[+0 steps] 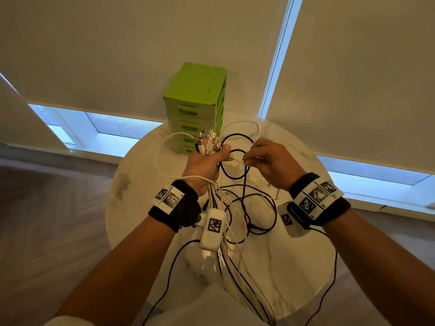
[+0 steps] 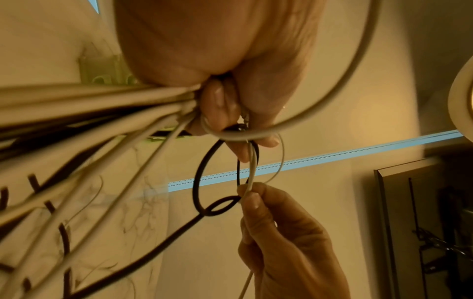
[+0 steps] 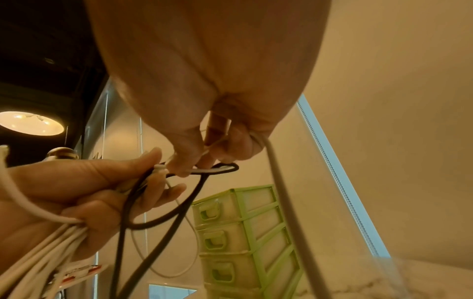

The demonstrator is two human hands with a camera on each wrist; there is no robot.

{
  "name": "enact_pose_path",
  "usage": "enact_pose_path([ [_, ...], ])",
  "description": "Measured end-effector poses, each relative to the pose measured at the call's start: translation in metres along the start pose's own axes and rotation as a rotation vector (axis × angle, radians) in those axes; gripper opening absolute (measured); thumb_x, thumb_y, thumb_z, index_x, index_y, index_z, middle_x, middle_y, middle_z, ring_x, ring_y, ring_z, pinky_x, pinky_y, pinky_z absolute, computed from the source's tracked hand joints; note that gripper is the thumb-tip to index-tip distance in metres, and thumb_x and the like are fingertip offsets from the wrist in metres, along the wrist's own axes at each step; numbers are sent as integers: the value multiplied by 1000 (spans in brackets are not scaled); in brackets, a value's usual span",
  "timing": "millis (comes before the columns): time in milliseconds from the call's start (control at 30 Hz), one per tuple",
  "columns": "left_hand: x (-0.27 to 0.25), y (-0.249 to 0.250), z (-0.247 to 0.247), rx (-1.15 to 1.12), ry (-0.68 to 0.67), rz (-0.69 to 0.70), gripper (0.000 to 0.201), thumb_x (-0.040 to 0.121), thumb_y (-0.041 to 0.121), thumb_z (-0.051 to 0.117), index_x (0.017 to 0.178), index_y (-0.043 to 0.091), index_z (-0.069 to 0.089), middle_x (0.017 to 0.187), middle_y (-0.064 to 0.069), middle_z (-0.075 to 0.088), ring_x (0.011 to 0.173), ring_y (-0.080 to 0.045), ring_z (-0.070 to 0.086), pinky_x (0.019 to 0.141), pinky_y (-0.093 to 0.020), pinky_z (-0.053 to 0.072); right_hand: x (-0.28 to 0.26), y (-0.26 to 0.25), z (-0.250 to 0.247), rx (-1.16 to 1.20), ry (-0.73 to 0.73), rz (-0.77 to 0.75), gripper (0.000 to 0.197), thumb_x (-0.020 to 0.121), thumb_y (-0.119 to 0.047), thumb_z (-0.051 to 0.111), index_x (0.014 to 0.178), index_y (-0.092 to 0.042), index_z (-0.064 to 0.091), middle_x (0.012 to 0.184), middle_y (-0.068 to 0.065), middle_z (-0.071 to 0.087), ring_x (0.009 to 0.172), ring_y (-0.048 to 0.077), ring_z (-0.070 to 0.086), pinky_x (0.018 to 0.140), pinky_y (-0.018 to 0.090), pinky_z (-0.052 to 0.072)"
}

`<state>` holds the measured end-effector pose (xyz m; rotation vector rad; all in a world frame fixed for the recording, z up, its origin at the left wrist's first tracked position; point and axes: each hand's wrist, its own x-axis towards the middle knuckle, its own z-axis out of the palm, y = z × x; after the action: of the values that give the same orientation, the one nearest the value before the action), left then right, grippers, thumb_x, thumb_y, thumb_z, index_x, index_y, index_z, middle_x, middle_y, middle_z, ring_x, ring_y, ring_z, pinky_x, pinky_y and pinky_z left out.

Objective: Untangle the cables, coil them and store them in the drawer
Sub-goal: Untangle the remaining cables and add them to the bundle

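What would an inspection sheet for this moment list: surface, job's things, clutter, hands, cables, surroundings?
Surface: round white marble table, cable loops lying on it.
Job's things: green drawer unit at the table's far edge, drawers shut.
Clutter: nothing seen.
Hands: left hand grips a bundle of cables, plug ends up; right hand pinches a thin white cable.
Cables: white and black, tangled; a black cable loops between the hands.
Surroundings: lowered window blinds, wood floor.
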<state>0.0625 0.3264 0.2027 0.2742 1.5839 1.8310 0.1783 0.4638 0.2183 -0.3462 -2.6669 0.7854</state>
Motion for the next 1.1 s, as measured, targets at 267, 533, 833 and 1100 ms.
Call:
enact_pose_path([
  [267, 1, 5, 0, -52, -84, -74, 16, 91, 27, 65, 85, 13, 60, 73, -7, 70, 40, -8, 26, 36, -19, 22, -3, -8, 12, 26, 96, -68, 15, 86, -20, 67, 101, -17, 67, 87, -4, 66, 76, 10, 56, 70, 27, 46],
  [533, 2, 4, -5, -47, 150, -61, 10, 86, 18, 71, 82, 18, 62, 67, -1, 58, 35, -4, 30, 36, -16, 24, -7, 3, 5, 48, 220, 37, 11, 91, -25, 61, 90, -18, 69, 77, -7, 65, 65, 4, 51, 65, 32, 47],
  [833, -2, 0, 6, 109, 130, 184, 18, 78, 12, 77, 72, 21, 64, 55, 11, 58, 39, 1, 44, 42, -16, 34, -9, -1, 6, 140, 136, 156, 16, 97, -22, 49, 87, -16, 60, 78, -6, 67, 73, 15, 59, 69, 34, 46],
  [1100, -1, -3, 14, 231, 208, 204, 24, 69, 10, 83, 83, 19, 67, 83, 0, 71, 78, -14, 68, 75, -28, 55, -8, -13, 8, 206, 79, 125, 13, 101, -21, 41, 94, -16, 51, 83, -4, 71, 81, 10, 63, 72, 26, 45],
])
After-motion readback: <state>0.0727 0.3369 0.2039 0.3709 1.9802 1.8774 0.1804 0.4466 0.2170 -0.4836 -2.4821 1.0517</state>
